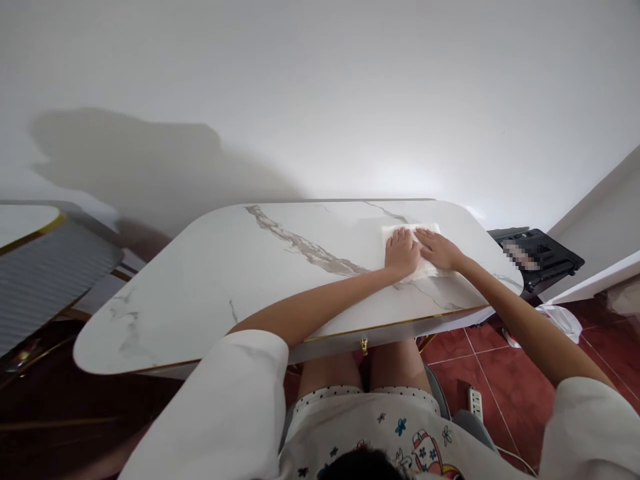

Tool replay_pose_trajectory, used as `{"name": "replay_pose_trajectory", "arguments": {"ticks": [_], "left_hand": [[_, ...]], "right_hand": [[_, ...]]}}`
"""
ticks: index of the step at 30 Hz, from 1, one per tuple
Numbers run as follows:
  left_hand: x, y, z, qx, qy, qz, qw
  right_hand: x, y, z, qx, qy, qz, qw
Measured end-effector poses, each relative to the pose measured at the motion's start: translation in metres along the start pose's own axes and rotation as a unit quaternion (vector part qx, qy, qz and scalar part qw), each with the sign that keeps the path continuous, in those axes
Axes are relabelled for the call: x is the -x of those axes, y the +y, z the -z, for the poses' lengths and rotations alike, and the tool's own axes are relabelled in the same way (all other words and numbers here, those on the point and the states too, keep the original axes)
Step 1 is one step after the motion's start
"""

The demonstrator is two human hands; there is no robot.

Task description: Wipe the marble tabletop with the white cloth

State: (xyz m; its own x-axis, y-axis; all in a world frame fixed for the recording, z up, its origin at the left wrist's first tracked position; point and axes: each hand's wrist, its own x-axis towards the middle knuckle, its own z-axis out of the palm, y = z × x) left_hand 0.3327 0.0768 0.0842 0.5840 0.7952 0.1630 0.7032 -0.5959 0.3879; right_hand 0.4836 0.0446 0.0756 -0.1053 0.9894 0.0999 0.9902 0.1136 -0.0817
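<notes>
We see a thin white cloth [425, 269] spread flat under our left hand [403, 253] and our right hand [439, 249], its edges showing around the fingers. It lies on the right part of a glossy white marble-patterned tabletop [200, 287], which has rounded corners, a gold-coloured edge trim, and grey-brown veins, the broadest running diagonally to the left of the cloth.

Single head-worn view, facing forward and down across nearby tabletop [200, 287] toward wall [350, 93].
</notes>
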Motion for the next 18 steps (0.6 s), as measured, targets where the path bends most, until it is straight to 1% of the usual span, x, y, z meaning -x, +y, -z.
{"name": "replay_pose_trajectory", "arguments": {"ticks": [3,7,10,12,14,18], "left_hand": [[-0.038,-0.018,-0.001,-0.003,0.032,0.014,0.999],[-0.083,-0.051,0.0,-0.006,0.061,0.021,0.998],[-0.111,-0.073,0.001,-0.02,0.073,0.027,0.997],[-0.127,-0.083,0.001,-0.034,0.075,0.03,0.996],[-0.141,-0.088,0.0,-0.047,0.075,0.026,0.996],[-0.164,-0.087,-0.003,-0.059,0.079,-0.002,0.995]], "right_hand": [[-0.045,0.011,-0.003,-0.004,-0.005,-0.011,1.0],[-0.101,0.011,-0.008,0.007,0.021,-0.016,1.0],[-0.136,0.01,-0.012,0.006,0.039,-0.005,0.999],[-0.154,0.013,-0.014,0.002,0.044,-0.004,0.999],[-0.169,0.018,-0.014,-0.001,0.043,-0.009,0.999],[-0.182,0.034,-0.013,0.004,0.041,-0.031,0.999]]}}
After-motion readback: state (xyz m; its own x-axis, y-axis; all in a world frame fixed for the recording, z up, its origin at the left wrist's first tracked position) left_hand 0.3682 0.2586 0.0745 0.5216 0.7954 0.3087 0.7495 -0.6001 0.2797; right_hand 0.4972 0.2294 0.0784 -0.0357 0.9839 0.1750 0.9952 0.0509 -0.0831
